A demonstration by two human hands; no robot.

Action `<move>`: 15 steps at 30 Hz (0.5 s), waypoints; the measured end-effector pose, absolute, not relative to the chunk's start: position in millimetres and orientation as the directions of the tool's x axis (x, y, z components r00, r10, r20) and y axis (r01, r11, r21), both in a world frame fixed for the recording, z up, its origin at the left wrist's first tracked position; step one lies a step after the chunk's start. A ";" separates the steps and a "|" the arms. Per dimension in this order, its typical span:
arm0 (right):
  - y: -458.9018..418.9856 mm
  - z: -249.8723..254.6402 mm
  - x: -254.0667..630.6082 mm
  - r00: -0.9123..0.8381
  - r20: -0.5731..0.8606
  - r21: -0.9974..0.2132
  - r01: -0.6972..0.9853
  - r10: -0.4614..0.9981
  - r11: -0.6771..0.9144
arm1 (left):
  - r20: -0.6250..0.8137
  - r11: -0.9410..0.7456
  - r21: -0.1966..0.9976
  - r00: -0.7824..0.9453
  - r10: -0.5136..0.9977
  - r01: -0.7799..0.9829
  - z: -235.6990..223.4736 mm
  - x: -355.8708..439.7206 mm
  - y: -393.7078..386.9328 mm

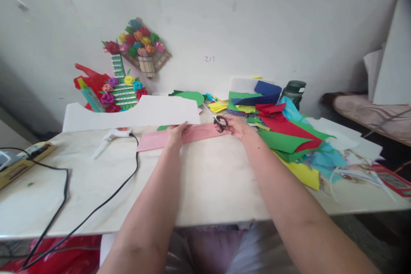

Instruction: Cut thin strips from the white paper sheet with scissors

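Observation:
My left hand (175, 135) is closed at the lower edge of a large white sheet (154, 111), its thumb lying over the edge. Across the table runs a long pink paper strip (205, 132), passing under or behind that hand; whether the fingers also grip it, I cannot tell. Black-handled scissors (221, 124) are in my right hand (236, 127), with the blades pointing away to the upper left. The right hand is at the right end of the pink strip. A white glue gun (113, 135) with a black cord lies left of the strip.
Coloured paper scraps, including a red piece (287, 126) and a yellow one (303, 174), pile up on the right. A dark bottle (293, 92) stands behind them. Paper-flower crafts (125, 90) rest against the wall at left. A power strip (27, 162) sits at the left edge.

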State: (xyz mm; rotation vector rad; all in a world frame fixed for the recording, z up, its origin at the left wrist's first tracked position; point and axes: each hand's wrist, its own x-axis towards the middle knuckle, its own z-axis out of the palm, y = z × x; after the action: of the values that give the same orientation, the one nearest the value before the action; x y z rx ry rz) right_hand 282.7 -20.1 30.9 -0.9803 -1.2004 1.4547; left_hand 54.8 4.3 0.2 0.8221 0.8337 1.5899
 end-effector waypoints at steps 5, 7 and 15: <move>-18.1 24.7 289.2 -0.193 0.065 -0.967 -0.253 0.979 0.014 | 0.086 -0.153 0.843 -0.151 0.985 -0.516 1.4 56.6 2.8; -17.8 22.8 287.1 -0.184 0.085 -0.972 -0.232 0.979 0.041 | 0.084 -0.145 0.838 -0.138 0.987 -0.527 3.2 57.6 0.7; -21.7 15.6 247.6 -0.289 0.019 -0.986 0.156 0.957 0.067 | 0.066 -0.175 0.869 -0.242 0.968 -0.462 7.3 54.7 -0.6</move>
State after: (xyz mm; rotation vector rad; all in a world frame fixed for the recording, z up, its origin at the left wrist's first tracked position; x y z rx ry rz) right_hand 247.6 -21.7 15.6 -1.1456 -1.5681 1.3041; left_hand 54.7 -0.6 7.3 0.7983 0.9119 1.6570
